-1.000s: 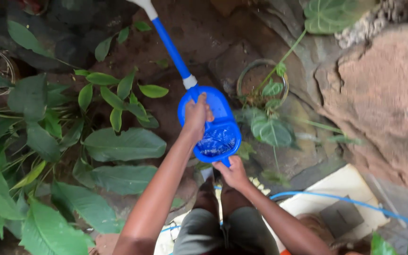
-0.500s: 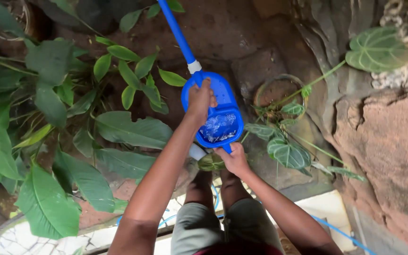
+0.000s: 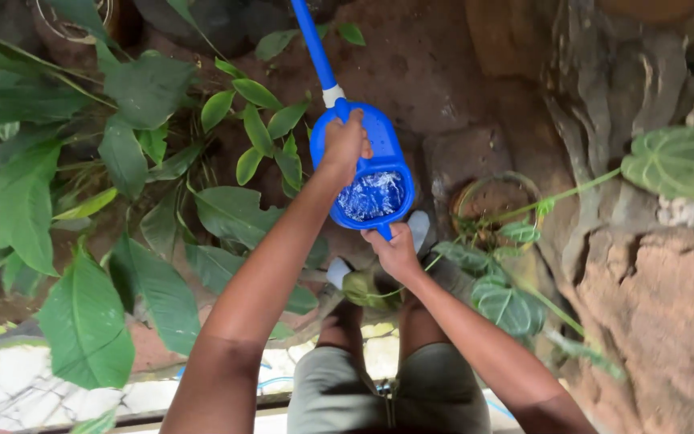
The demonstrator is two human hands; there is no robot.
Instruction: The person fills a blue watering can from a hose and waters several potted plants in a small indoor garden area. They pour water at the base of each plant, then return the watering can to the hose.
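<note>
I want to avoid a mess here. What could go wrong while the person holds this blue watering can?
1. The blue watering can holds water near its open top; tilting more might spill it on the feet.
2. The right hand grips only the rear handle, so it may slip.
3. The long spout could hit the green leaves.

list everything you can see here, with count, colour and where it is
watering can: one, blue, centre, water inside
spout: one, blue with white collar, top centre
broad-leaf plants: many leaves, green, left half
veined-leaf plant: several leaves, green with pale veins, right
round pot: one, brownish, right of the can
rocks: brown, right side
shorts: grey-green, bottom centre
left hand: gripping the can's top
right hand: holding the can's lower handle
</note>
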